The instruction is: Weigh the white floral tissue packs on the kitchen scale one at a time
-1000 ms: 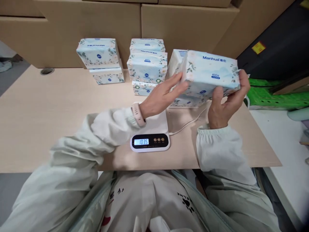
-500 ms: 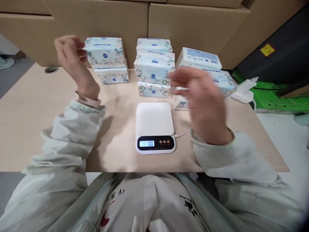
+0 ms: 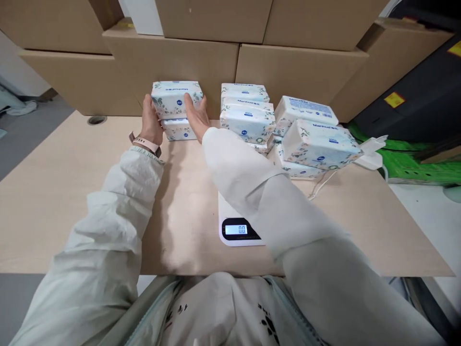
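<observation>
At the back left, a pack of tissues (image 3: 169, 103) in white and pale blue floral wrap lies on a second tissue pack (image 3: 176, 129). My left hand (image 3: 150, 122) presses against the upper pack's left side. Around its right side is my right hand (image 3: 198, 117), the thumb on the front face. Both hands grip this pack between them; some fingertips are hidden behind it. My right forearm crosses over a white digital scale (image 3: 230, 206), covering much of its plate and buttons. The scale's display (image 3: 236, 229) reads 0.0.
More tissue packs are stacked in the middle (image 3: 247, 117) and on the right (image 3: 319, 144). Cardboard boxes (image 3: 187, 60) form a wall behind the table. A white cable (image 3: 322, 185) lies right of the scale. A round hole (image 3: 97, 120) pierces the tabletop at back left.
My right hand has swung left from the right stack to the left one and now grips the upper pack. My left hand has come down onto its left side. The view has shifted.
</observation>
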A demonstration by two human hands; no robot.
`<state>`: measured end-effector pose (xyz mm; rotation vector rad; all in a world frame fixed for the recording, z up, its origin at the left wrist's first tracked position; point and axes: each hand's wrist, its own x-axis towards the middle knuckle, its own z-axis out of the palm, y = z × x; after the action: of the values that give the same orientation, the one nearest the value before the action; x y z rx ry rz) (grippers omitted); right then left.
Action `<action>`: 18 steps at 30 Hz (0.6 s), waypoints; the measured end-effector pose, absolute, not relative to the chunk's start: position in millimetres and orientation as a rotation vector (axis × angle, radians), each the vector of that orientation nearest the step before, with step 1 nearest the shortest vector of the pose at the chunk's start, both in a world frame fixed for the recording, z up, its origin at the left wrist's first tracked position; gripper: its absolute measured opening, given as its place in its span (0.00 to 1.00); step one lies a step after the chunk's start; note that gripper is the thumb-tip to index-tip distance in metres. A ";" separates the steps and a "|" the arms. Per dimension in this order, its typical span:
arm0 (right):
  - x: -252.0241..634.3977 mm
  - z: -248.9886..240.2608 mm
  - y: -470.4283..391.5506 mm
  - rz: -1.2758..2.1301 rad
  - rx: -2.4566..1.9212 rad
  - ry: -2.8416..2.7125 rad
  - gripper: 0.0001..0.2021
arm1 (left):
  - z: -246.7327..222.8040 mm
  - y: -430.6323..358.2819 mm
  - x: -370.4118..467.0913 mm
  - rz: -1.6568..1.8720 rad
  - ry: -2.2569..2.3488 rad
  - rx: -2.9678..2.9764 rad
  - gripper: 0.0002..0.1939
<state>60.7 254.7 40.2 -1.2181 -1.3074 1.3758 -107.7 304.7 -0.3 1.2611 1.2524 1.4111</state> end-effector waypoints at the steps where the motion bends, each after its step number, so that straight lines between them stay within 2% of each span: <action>1: 63.1 38.5 254.3 1.423 -1.214 -1.310 0.62 | 0.0 302.2 -105.0 1.412 1.245 1.239 0.74; 4: 66.2 40.2 225.0 1.409 -1.241 -1.344 0.66 | 4.8 263.9 -101.9 1.500 1.185 1.222 0.69; 6: 63.9 45.7 186.3 1.356 -1.248 -1.382 0.65 | 9.4 217.2 -106.0 1.571 1.136 1.210 0.57; 8: 58.9 53.0 142.1 1.386 -1.244 -1.433 0.60 | 12.8 163.9 -114.9 1.648 1.110 1.151 0.38; 10: 52.9 60.1 102.4 1.486 -1.224 -1.494 0.59 | 14.3 114.1 -125.9 1.720 1.139 1.102 0.28; 14: 48.1 73.5 55.8 1.614 -1.187 -1.654 0.61 | 20.3 46.5 -138.9 1.795 1.228 1.052 0.23; 18: 78.4 92.4 39.6 1.430 -1.081 -1.827 0.56 | 49.6 17.2 -116.6 1.809 1.191 1.306 0.21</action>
<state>78.4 39.6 92.4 -1.0812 -1.8274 1.4302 -116.6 17.2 49.6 1.3061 1.1914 1.8090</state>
